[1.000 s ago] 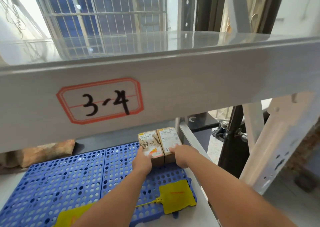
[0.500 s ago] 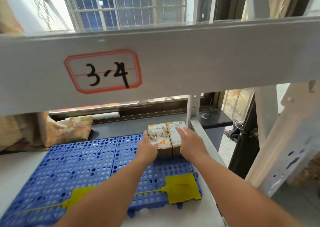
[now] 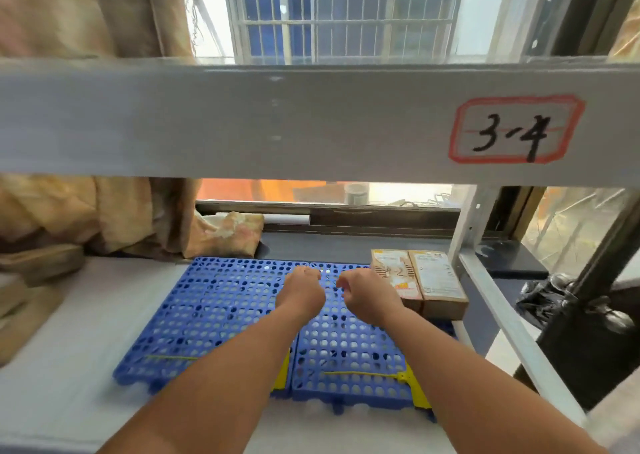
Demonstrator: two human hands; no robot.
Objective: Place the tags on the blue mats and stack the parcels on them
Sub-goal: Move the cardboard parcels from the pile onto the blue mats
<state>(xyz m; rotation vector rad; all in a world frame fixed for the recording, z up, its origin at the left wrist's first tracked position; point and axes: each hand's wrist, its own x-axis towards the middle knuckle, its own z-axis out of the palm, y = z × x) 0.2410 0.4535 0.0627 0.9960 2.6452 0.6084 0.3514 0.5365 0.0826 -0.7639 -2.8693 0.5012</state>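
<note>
Hovering over two blue mats (image 3: pixel 214 315), the left hand (image 3: pixel 301 292) and right hand (image 3: pixel 367 294) are loosely curled and hold nothing. Two parcels (image 3: pixel 419 280) sit side by side in the right mat's far corner, just beside a post (image 3: pixel 467 218), probably to start a neat stack. Yellow tags (image 3: pixel 408 379) lie along the near edge, partly hidden by the forearms. A low beam (image 3: pixel 242 117) overhead limits lifting room, and bunched cloth (image 3: pixel 221 235) crowds the far left.

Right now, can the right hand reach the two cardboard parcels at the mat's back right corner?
Probably yes: the right hand is just left of the cardboard parcels, holding nothing, with only bare blue mat between.
</note>
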